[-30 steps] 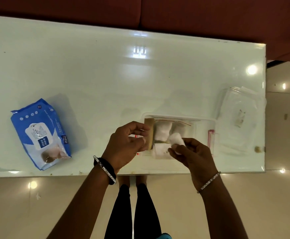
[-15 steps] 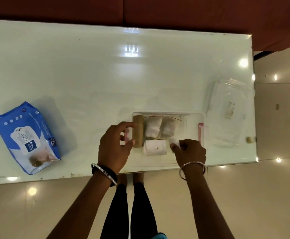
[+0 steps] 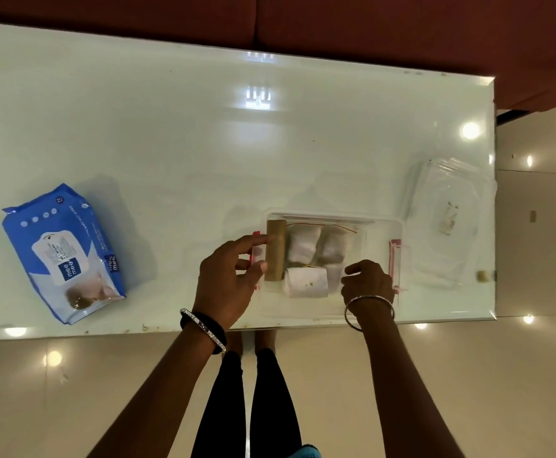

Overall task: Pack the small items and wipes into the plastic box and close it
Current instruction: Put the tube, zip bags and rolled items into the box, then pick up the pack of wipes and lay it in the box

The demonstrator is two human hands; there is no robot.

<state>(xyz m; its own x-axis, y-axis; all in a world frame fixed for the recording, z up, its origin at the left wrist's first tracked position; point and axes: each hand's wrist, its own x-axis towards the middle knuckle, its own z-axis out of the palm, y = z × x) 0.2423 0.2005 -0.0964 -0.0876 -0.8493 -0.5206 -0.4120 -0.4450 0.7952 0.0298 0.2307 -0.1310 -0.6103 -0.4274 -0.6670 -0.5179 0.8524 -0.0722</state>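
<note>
A clear plastic box (image 3: 382,226) with pink latches lies open near the table's front edge. Inside it are a brown cardboard roll (image 3: 275,249) at the left end, two white rolls in a zip bag (image 3: 319,247) and a white roll (image 3: 306,281) in front. My left hand (image 3: 230,279) pinches the brown roll between thumb and forefinger. My right hand (image 3: 367,285) rests inside the box's front right part, fingers curled downward; what is under them is hidden. A blue wipes pack (image 3: 63,252) lies far left. The clear lid (image 3: 445,223) lies right of the box.
The white glossy table (image 3: 170,143) ends close to the right of the lid and just in front of the box. A small tan piece (image 3: 483,276) lies at the table's right front corner. Dark red upholstery runs behind the table.
My right hand brought a small white piece down into the box's front right part and now covers it. My left hand set the brown roll down at the box's left end.
</note>
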